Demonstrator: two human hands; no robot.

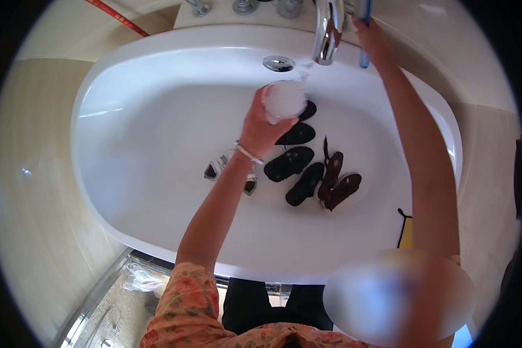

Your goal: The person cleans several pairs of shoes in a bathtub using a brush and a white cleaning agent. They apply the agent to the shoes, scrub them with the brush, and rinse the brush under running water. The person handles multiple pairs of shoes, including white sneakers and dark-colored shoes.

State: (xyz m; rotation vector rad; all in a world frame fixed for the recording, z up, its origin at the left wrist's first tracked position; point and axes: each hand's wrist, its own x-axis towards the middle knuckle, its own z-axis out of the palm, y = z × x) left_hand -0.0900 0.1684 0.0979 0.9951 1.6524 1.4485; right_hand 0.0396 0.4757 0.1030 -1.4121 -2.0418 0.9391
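My left hand holds a round, clear container with whitish contents, just below the chrome spout of the bathtub; a little water shows between them. Up at the tub's far rim, my right hand grips a blue brush beside the spout. Under and right of my left hand, several black shoes lie on the tub floor. Two dark red shoes lie to their right. A pair of white shoes is partly hidden by my left forearm.
The white bathtub has a chrome overflow cover and chrome tap handles at its far side. A yellow cloth with black edging hangs on the near right rim. Clear plastic packaging lies outside, lower left. A blurred patch covers the lower right.
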